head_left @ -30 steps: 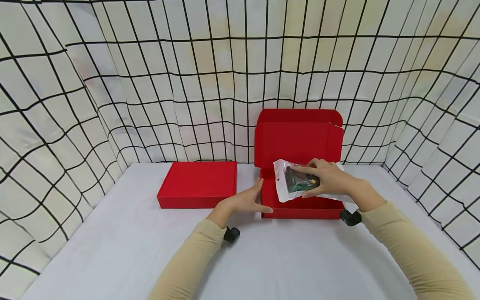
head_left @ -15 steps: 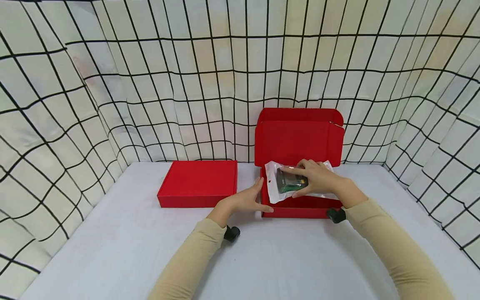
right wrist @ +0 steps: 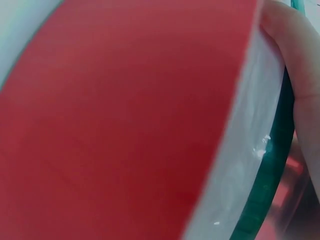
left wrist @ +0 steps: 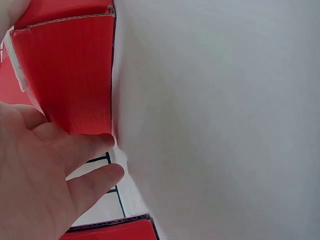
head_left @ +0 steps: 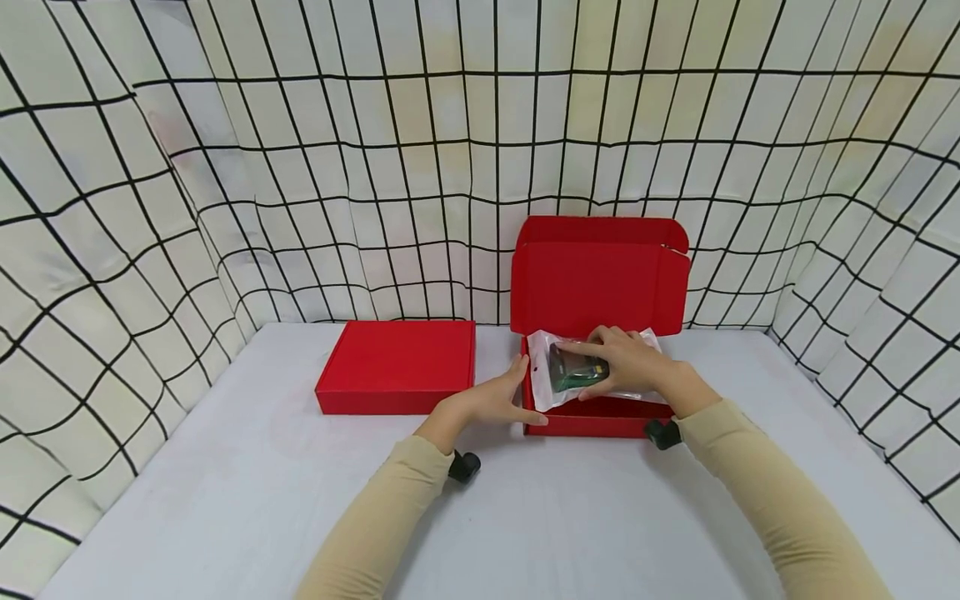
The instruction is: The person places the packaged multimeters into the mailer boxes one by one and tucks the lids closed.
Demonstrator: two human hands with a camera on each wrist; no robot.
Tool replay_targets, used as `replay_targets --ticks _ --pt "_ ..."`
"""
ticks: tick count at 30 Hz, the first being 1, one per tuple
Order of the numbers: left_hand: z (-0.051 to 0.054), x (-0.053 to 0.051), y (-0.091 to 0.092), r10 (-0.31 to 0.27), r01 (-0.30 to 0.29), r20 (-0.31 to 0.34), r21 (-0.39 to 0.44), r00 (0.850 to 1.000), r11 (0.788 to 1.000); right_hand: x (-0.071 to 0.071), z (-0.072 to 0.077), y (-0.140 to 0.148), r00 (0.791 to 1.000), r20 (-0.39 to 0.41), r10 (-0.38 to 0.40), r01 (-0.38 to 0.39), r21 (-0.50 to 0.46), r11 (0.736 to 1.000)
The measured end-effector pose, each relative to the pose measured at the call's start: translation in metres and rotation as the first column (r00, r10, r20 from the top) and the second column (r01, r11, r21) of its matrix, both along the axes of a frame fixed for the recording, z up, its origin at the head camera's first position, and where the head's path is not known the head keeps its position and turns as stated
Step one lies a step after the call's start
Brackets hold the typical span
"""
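Note:
My right hand (head_left: 628, 365) grips a white-edged clear plastic packet (head_left: 544, 385) from above, thumb on the near side and fingers on the far side. Something dark and green shows inside the packet; its kind is unclear. The packet lies tilted within an open red cardboard box (head_left: 600, 427), whose lid stands up behind it. In the right wrist view the thumb (right wrist: 296, 65) lies along the packet's green band (right wrist: 265, 195). My left hand (head_left: 483, 402) touches the box's left side and front left corner with spread, fairly straight fingers. The left wrist view shows its fingertips against the red side wall (left wrist: 75, 75).
A closed red box (head_left: 401, 367) sits to the left on the white-covered table (head_left: 247, 500). Behind and at both sides hangs white cloth (head_left: 442, 175) with a black grid. Each wrist carries a small black camera (head_left: 463, 467).
My right hand has moved left and slightly down with the packet, bringing it against the box's left end. My left hand has stayed at the box's left side.

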State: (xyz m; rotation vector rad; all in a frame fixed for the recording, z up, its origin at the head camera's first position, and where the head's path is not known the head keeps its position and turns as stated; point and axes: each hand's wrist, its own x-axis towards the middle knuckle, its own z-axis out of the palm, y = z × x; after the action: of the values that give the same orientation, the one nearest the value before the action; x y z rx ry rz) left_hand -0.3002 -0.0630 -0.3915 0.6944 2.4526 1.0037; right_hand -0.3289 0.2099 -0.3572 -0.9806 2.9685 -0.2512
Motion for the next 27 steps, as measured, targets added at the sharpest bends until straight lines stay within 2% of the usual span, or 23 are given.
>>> replay_targets --ticks 16,27 --pt "0.000 0.000 0.000 0.004 -0.004 -0.003 0.001 1.000 1.000 -0.001 -0.006 -0.011 1.000 0.009 0.025 -0.025 0.020 0.999" --pt "0.002 0.002 0.001 -0.002 0.002 -0.003 0.009 1.000 1.000 0.002 -0.015 -0.011 1.000 0.025 0.000 -0.001 0.048 0.999"
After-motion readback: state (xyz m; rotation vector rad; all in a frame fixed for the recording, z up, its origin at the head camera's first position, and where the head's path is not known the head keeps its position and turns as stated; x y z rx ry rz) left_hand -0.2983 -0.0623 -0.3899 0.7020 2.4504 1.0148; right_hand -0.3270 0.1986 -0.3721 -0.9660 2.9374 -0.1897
